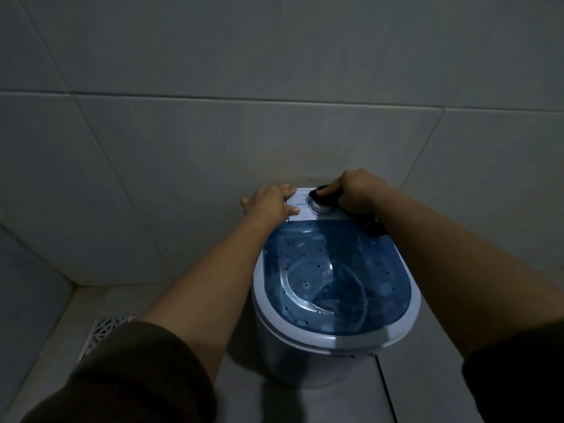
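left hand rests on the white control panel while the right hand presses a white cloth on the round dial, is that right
Not quite. The head view shows the right hand pressing a black cloth, not a white one, on the round silver dial. The rest is right: the left hand rests on the white control panel.

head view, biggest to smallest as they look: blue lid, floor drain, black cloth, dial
1. blue lid
2. floor drain
3. black cloth and dial: unsure, right hand hides much of the cloth

dim, bluish light, soft overall, with wide-angle bending and darker corners.
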`<state>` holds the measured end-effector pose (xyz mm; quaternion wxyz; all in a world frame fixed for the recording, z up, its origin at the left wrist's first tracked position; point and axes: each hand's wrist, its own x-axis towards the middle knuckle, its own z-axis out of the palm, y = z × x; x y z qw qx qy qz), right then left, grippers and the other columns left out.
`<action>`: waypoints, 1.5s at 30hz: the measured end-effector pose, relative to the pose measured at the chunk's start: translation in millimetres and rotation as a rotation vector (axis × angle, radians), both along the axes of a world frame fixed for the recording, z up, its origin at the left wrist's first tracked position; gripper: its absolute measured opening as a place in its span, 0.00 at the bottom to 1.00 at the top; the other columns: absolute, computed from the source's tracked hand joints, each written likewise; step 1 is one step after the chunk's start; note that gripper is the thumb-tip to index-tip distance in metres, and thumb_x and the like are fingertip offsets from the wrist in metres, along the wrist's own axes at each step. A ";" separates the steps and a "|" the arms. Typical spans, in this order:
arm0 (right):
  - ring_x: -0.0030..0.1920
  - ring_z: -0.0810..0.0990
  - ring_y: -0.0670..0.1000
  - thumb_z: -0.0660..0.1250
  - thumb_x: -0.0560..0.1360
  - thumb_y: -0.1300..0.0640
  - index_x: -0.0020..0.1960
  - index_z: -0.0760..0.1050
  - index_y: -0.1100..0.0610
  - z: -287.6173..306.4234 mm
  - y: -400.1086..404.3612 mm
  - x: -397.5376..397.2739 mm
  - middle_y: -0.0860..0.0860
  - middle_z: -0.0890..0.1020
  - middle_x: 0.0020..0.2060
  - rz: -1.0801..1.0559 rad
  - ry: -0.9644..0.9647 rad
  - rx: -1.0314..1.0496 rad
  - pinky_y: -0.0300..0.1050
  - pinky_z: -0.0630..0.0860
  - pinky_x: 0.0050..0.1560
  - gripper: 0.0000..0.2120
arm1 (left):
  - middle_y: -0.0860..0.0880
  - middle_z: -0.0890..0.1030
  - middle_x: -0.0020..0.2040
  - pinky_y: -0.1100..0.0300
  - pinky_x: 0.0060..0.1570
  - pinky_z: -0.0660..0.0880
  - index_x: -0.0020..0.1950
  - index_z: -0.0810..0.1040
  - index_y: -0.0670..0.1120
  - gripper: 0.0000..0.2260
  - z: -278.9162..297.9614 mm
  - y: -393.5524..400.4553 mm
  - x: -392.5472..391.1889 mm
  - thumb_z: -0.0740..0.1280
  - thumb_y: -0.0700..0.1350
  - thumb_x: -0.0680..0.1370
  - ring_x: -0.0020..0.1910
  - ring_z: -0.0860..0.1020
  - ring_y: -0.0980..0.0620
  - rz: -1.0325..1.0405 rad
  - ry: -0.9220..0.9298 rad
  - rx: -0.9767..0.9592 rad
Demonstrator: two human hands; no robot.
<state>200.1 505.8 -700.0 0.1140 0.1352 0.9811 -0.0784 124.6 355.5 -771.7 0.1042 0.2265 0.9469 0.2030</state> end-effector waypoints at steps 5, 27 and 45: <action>0.62 0.75 0.58 0.60 0.77 0.57 0.64 0.74 0.37 4.2 -4.5 6.7 0.53 0.75 0.66 0.059 -0.039 0.044 0.50 0.73 0.62 0.20 | 0.60 0.62 0.75 0.37 0.70 0.56 0.73 0.63 0.59 0.26 1.2 -1.9 0.6 0.65 0.56 0.76 0.75 0.60 0.49 -0.004 0.003 -0.005; 0.63 0.73 0.55 0.59 0.77 0.60 0.62 0.74 0.35 26.2 24.3 16.5 0.50 0.76 0.65 0.050 -0.063 0.298 0.48 0.65 0.56 0.23 | 0.60 0.63 0.75 0.39 0.70 0.56 0.72 0.65 0.59 0.26 3.0 -0.9 -0.6 0.67 0.56 0.75 0.74 0.61 0.49 -0.002 0.004 0.005; 0.65 0.71 0.56 0.59 0.76 0.64 0.69 0.66 0.37 33.5 0.9 8.5 0.49 0.75 0.65 0.257 0.042 0.291 0.54 0.65 0.60 0.29 | 0.57 0.63 0.76 0.43 0.72 0.57 0.72 0.65 0.57 0.23 -10.9 -18.0 -6.5 0.64 0.53 0.77 0.74 0.63 0.46 -0.036 0.027 0.095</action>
